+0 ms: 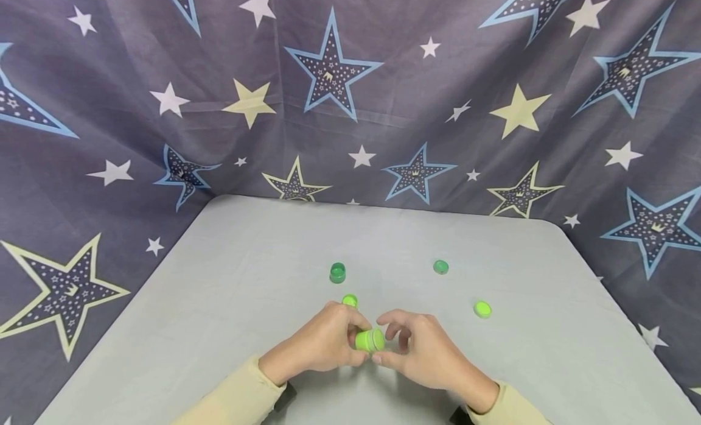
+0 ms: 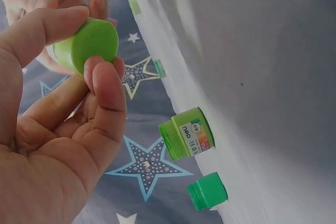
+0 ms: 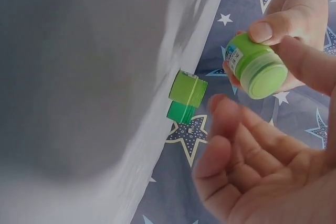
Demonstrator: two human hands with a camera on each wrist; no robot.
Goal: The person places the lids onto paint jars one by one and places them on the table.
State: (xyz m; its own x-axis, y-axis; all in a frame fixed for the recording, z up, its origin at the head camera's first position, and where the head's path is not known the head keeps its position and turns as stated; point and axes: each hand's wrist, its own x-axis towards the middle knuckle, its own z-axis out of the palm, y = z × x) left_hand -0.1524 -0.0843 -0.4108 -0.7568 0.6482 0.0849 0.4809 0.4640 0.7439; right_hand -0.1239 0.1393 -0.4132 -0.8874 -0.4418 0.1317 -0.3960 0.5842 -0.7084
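Observation:
In the head view, my left hand (image 1: 328, 338) holds a small lime-green jar (image 1: 364, 340) between thumb and fingers, tilted on its side. Its capped end (image 3: 268, 81) faces right, and a label shows on its side in the right wrist view. My right hand (image 1: 426, 347) is close beside that end, fingers curved and apart, gripping nothing. Just beyond the left hand a second lime-green jar (image 2: 188, 134) stands uncapped on the table, partly hidden in the head view. Behind it stands a darker green jar (image 1: 337, 274), also without a lid.
A dark green lid (image 1: 440, 266) lies on the white-covered table (image 1: 263, 248) at the back right. Nearer and further right lies a lime-green lid (image 1: 482, 309). A star-patterned curtain (image 1: 372, 96) hangs behind the table and along its sides.

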